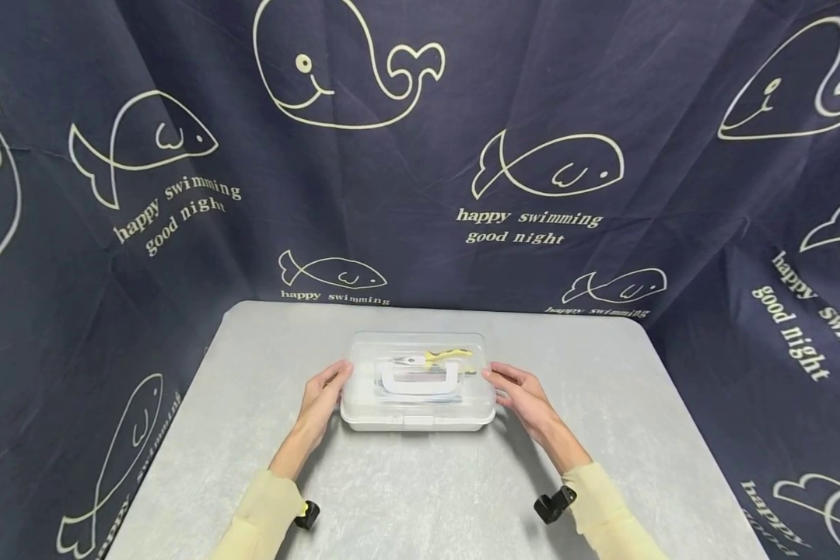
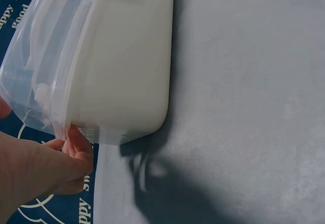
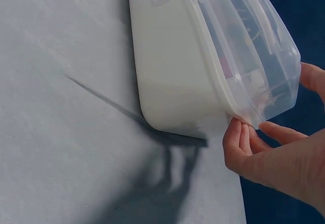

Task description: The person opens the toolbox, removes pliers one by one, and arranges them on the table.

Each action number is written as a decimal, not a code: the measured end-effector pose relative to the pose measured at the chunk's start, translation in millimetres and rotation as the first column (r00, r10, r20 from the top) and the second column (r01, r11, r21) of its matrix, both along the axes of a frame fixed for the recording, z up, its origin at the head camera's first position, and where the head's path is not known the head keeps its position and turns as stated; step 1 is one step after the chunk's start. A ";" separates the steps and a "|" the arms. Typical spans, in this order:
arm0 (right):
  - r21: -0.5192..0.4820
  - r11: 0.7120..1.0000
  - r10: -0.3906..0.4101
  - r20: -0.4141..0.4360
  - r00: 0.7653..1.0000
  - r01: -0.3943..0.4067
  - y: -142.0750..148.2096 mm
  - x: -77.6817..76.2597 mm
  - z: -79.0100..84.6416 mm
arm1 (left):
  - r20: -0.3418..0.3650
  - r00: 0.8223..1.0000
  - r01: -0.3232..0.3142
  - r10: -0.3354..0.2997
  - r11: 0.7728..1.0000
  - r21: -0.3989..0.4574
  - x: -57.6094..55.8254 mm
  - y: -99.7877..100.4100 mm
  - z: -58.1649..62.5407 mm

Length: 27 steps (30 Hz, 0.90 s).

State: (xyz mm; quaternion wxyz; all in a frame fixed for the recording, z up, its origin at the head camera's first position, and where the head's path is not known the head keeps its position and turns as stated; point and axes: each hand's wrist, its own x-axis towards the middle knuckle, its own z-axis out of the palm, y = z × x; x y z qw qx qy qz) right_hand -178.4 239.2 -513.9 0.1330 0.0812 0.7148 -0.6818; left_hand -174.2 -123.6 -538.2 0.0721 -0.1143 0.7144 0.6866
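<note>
A white plastic storage box (image 1: 378,425) with a clear lid (image 1: 364,393) sits on the grey table, its white carry handle (image 1: 420,387) lying on top. Through the lid show pliers with yellow and black handles (image 1: 449,355); other contents are blurred. My left hand (image 1: 320,395) grips the box's left end, fingers curled under the lid's rim in the left wrist view. At the opposite end, my right hand (image 1: 525,395) holds the rim likewise; the right wrist view shows its fingertips (image 3: 234,137) under the edge. The front latch (image 1: 418,422) faces me.
The grey table (image 1: 420,498) has its far edge just beyond the box. Dark blue curtains (image 1: 420,194) with white fish and whale drawings hang behind and at both sides. Small black devices (image 1: 554,505) are strapped at both wrists, over cream sleeves.
</note>
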 end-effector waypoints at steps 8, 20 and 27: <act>0.007 1.000 -0.005 0.004 1.000 0.005 1.0 10.8 2.0 | -0.003 1.000 0.006 -0.006 1.000 -0.007 7.7 2.7 2.5; 0.006 1.000 -0.022 0.004 1.000 0.022 4.1 22.9 1.9 | -0.019 1.000 0.024 -0.024 0.999 -0.023 17.0 5.1 1.9; 0.006 0.999 -0.037 0.004 0.999 0.037 5.4 27.5 -1.5 | -0.015 1.000 0.019 -0.020 0.999 -0.026 20.5 6.0 -2.3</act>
